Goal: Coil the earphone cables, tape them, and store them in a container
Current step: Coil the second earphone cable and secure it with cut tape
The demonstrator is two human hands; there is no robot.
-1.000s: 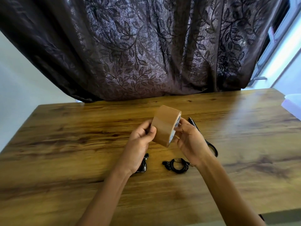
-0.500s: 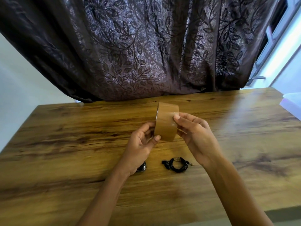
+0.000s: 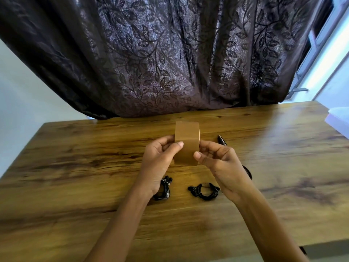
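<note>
Earphone coil (image 3: 164,190), black, lies on the near side of the wooden table (image 3: 75,167), partly behind left hand (image 3: 160,163). Second coil (image 3: 204,191) just beside right hand (image 3: 221,165). Brown tape roll (image 3: 186,142) held on edge above the table. Both hands pinch its sides.

Glossy varnished wood table (image 3: 75,167); smooth matt brown tape roll (image 3: 186,137); leaf-patterned, faintly shiny cloth curtain (image 3: 170,53); black glossy earphone cables (image 3: 204,191)
</note>
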